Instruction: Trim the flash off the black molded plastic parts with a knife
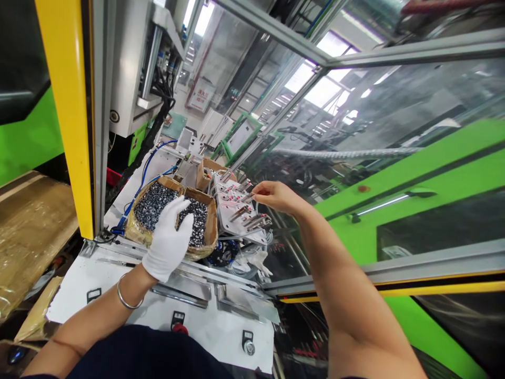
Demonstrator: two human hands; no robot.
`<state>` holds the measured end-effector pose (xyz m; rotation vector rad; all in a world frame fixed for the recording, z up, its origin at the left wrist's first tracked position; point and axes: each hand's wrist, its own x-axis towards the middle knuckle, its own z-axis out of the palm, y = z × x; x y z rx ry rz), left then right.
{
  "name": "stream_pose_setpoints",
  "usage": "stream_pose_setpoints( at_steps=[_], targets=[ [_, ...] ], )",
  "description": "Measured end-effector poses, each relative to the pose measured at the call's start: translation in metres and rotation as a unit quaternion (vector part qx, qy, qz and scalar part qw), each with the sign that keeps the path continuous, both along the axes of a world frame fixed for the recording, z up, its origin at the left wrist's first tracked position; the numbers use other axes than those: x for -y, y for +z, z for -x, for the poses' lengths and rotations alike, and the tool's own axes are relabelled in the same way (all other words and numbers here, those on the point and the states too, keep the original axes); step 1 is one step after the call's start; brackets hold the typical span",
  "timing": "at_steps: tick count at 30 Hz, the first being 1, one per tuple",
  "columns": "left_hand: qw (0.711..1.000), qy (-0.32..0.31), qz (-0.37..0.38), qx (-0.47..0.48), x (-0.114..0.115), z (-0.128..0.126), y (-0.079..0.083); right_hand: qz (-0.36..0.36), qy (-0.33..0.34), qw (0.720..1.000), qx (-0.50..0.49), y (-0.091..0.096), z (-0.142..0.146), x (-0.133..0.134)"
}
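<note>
My left hand (168,239), in a white glove with a bracelet (128,292) at the wrist, is over two cardboard boxes. Its thumb and fingers are apart, and nothing shows between them. Small dark metal ring-like parts (153,204) fill the left box; shinier small metal parts (197,217) lie in the right box (212,221). My right hand (274,197) is bare, its thumb and fingertips pinched together beside a fixture plate (231,223) that carries several metal pins (252,221). Whatever is between those fingertips is too small to make out.
Behind the two boxes stands a smaller cardboard box (205,176). Blue air hoses (145,176) run along the left. White gloves (256,260) lie beside the fixture. A yellow post (73,116) and a clear panel in a metal frame (327,60) flank the bench. Knobs (248,345) sit at the front.
</note>
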<state>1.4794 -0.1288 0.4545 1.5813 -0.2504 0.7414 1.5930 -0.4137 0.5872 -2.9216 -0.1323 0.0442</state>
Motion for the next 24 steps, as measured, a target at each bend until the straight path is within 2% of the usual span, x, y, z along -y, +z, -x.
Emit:
stream_pose_setpoints(
  at_steps=[6, 9, 12, 15, 19, 24],
  targets=[
    [1.000, -0.002, 0.003, -0.012, -0.001, 0.001, 0.001, 0.050, 0.012, 0.998, -0.019, 0.002, 0.001, -0.003],
    [1.000, -0.008, 0.000, -0.009, 0.000, 0.002, 0.002, 0.044, 0.046, 0.992, -0.107, -0.001, -0.003, -0.001],
    [1.000, -0.011, -0.004, -0.007, 0.000, 0.003, 0.002, 0.011, 0.081, 0.972, -0.219, -0.005, -0.009, 0.000],
    [1.000, -0.008, -0.001, -0.009, 0.000, 0.004, 0.002, -0.018, 0.077, 0.960, -0.270, -0.007, -0.015, -0.002],
    [1.000, -0.003, 0.010, -0.019, -0.002, 0.004, 0.001, -0.023, 0.058, 0.953, -0.295, -0.010, -0.020, -0.004],
    [0.999, -0.007, 0.032, -0.034, -0.006, 0.004, 0.001, 0.010, 0.072, 0.956, -0.284, -0.013, -0.024, -0.003]
  ],
)
